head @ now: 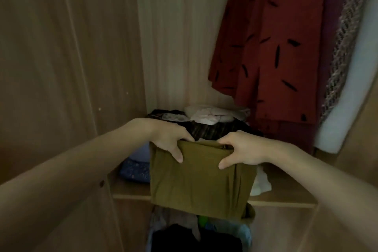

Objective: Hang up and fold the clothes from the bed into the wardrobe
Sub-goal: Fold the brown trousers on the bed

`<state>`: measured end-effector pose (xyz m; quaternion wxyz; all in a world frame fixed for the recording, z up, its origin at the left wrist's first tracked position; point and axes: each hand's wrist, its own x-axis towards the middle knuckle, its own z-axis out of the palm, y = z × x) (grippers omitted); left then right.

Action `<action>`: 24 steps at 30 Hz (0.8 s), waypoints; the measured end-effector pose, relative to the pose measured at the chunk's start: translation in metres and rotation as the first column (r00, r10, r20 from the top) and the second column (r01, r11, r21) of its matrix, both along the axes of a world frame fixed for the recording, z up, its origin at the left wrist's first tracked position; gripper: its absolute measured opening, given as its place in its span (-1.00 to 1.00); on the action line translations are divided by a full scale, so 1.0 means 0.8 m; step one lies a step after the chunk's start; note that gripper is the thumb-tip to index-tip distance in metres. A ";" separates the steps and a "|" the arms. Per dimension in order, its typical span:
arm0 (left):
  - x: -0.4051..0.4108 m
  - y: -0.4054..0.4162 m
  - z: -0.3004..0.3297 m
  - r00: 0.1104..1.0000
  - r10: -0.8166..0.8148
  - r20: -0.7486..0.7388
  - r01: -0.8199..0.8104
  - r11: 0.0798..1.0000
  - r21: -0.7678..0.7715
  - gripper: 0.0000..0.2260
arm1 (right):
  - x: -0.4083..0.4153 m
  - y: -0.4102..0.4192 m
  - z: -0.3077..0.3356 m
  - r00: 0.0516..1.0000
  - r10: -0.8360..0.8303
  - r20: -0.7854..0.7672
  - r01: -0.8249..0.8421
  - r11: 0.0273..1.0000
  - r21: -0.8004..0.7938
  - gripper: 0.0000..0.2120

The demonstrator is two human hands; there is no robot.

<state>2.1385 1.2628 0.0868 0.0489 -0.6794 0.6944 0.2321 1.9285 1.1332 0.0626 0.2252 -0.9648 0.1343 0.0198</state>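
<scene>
Both hands grip the top edge of a folded olive garment (201, 178): left hand (170, 138) and right hand (240, 149), thumbs in front, fingers behind. The garment hangs over the front edge of the wardrobe shelf (286, 196). The shelf holds a blue item (135, 170), dark and white clothes (206, 120). A red dress (272, 47) hangs at right. The compartment below holds dark clothes (196, 237).

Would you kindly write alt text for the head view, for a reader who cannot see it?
Two bare hands, left hand and right hand, grip the top edge of a folded olive garment at a wardrobe shelf holding folded clothes. A red dress with black marks hangs at the right.
</scene>
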 end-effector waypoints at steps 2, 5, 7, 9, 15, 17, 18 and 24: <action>0.021 -0.029 -0.002 0.999 -0.014 -0.050 0.016 0.999 0.042 -0.62 | 0.016 -0.025 0.002 1.000 -0.011 -0.025 0.012 1.000 0.024 -0.65; 0.054 -0.077 0.002 0.998 -0.003 -0.069 0.008 0.997 0.074 -0.59 | 0.045 -0.065 0.011 0.998 -0.037 -0.055 0.035 0.999 -0.024 -0.67; 0.071 -0.111 0.007 0.999 -0.017 -0.036 0.017 1.000 -0.002 -0.59 | 0.066 -0.098 0.018 0.994 -0.095 -0.049 0.089 0.991 -0.102 -0.68; 0.086 -0.146 0.013 0.999 -0.040 0.020 0.043 0.981 -0.191 -0.70 | 0.084 -0.132 0.026 0.988 -0.150 0.024 0.152 0.973 -0.175 -0.70; 0.124 -0.231 0.008 0.901 0.134 0.412 0.235 0.648 -0.724 -0.76 | 0.121 -0.210 0.037 0.876 -0.104 0.470 0.426 0.624 -0.655 -0.79; 0.126 -0.244 -0.033 0.874 0.216 0.436 0.289 0.492 -0.821 -0.63 | 0.126 -0.227 0.005 0.844 0.014 0.536 0.450 0.526 -0.722 -0.76; 0.123 -0.248 -0.061 0.878 0.211 0.429 0.299 0.459 -0.837 -0.56 | 0.126 -0.234 -0.021 0.843 0.033 0.538 0.444 0.523 -0.728 -0.69; 0.089 -0.249 -0.250 0.821 0.019 0.571 0.395 0.703 -0.592 -0.38 | 0.085 -0.244 -0.202 0.971 -0.052 0.234 0.208 0.671 -0.712 -0.39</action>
